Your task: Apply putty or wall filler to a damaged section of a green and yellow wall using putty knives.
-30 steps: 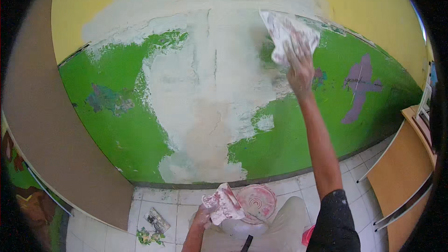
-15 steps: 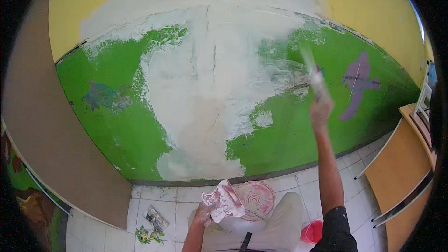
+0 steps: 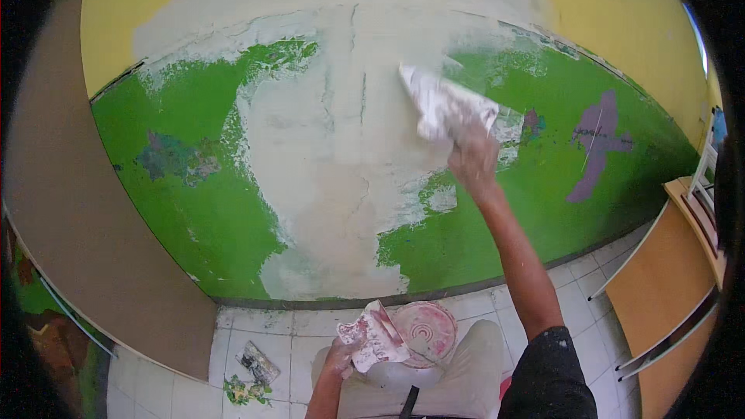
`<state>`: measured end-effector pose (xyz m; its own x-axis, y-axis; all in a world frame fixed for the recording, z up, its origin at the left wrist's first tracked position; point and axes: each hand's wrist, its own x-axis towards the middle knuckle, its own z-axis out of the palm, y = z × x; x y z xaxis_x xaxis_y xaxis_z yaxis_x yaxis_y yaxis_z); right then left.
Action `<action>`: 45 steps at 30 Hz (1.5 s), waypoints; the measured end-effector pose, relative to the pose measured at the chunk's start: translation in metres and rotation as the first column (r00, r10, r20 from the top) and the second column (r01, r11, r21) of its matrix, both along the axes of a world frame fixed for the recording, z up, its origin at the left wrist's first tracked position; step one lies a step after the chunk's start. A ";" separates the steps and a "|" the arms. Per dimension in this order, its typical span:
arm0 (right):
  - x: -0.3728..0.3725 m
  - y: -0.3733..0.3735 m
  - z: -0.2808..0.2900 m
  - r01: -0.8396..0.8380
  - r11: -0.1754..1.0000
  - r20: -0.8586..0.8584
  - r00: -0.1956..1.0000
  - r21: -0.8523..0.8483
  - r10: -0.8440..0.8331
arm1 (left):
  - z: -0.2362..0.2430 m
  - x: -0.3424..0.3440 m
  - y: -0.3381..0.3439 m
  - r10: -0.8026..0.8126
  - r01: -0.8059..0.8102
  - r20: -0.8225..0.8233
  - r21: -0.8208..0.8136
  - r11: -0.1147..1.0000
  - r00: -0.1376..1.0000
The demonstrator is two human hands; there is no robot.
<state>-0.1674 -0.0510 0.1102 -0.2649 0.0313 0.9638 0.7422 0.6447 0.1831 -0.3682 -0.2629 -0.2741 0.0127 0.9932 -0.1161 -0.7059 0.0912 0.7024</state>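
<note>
My right hand [image 3: 474, 157] is closed round a wide putty knife [image 3: 448, 99], slightly blurred, its white-smeared blade against or very near the wall. Behind it spreads a large patch of off-white filler [image 3: 310, 124] over green paint [image 3: 473, 233], with cracks running down its middle. Low in front of my lap, my left hand [image 3: 338, 358] grips a second wide putty knife [image 3: 375, 339], caked with white and reddish filler. Just right of that blade is a round pinkish tub lid [image 3: 425, 330], smeared with white.
A brown panel [image 3: 116, 209] stands at the left. On the floor tiles lie a dirty flat piece [image 3: 258, 363] and green-yellow scraps [image 3: 247, 390]. Wooden tables [image 3: 660, 279] stand at the right. A red container [image 3: 505, 386] peeks out beside my right sleeve.
My right hand has swept left across the wall with its putty knife, the blade now turned broadside. Green at the upper right of the patch looks more cleanly edged. My left hand stays nearly still.
</note>
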 end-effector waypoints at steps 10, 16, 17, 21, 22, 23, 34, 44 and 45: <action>0.077 0.011 0.039 0.068 0.997 -0.603 0.798 0.047 -0.026 | -0.017 -0.008 -0.005 0.015 -0.014 0.006 -0.036 0.999 1.000; 0.022 0.035 0.123 0.304 0.911 -0.454 0.877 0.277 -0.155 | 0.005 0.005 -0.005 -0.027 0.026 0.058 0.012 1.000 0.998; 0.014 0.044 0.116 0.513 0.602 -0.362 0.859 0.612 -0.363 | 0.009 0.011 -0.002 -0.040 0.039 0.058 0.016 0.999 0.998; -0.075 -0.024 0.039 -0.119 0.949 -0.105 0.990 -0.293 0.092 | 0.005 0.001 -0.011 -0.006 0.005 0.030 0.015 1.000 1.000; -0.069 -0.021 0.020 -0.082 0.987 0.021 0.996 -0.138 0.086 | 0.004 0.003 -0.009 -0.015 0.015 0.005 -0.002 1.000 1.000; -0.060 -0.015 0.002 -0.059 0.998 0.147 0.988 0.023 0.055 | 0.008 0.007 -0.009 -0.029 0.029 0.006 0.000 1.000 1.000; 0.086 0.019 -0.018 0.039 0.999 -0.022 0.999 -0.031 -0.040 | 0.020 0.010 -0.015 0.009 -0.008 -0.058 0.010 1.000 0.998; -0.064 0.008 0.120 -0.224 0.961 -0.332 0.905 0.165 0.268 | 0.002 0.010 -0.010 -0.014 0.013 -0.040 -0.028 1.000 0.999; -0.081 -0.001 0.106 -0.225 0.973 -0.246 0.942 0.045 0.229 | 0.002 0.008 -0.012 -0.013 0.013 -0.002 -0.016 1.000 1.000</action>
<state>-0.2480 -0.0524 0.2166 -0.0159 -0.0175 0.9997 0.5999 0.7997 0.0235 -0.3603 -0.2744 -0.2722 0.0257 0.9909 -0.1318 -0.7032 0.1116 0.7022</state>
